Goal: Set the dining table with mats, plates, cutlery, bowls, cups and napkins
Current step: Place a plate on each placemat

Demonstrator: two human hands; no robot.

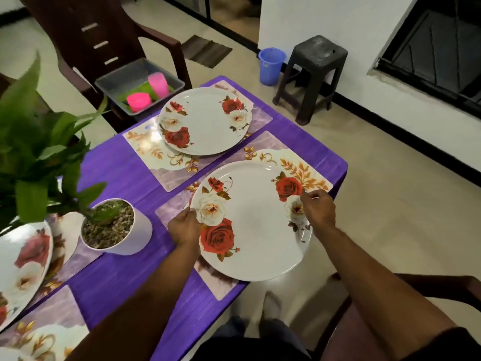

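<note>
A white rose-patterned plate (256, 225) lies on a floral mat (294, 165) at the near right of the purple table (122, 277). My left hand (183, 226) grips the plate's left rim. My right hand (317, 207) pinches its right rim. A second rose plate (205, 121) sits on another mat (145, 144) farther back. A third plate (20, 269) rests on a mat at the left edge. One more mat (44, 332) lies bare at the near left.
A grey tray (125, 74) on a brown chair holds pink cups (158, 85) and something green. A white potted plant (117, 227) stands mid-table. A black stool (312, 74) and blue bucket (272, 65) stand on the floor beyond. A chair sits at my right.
</note>
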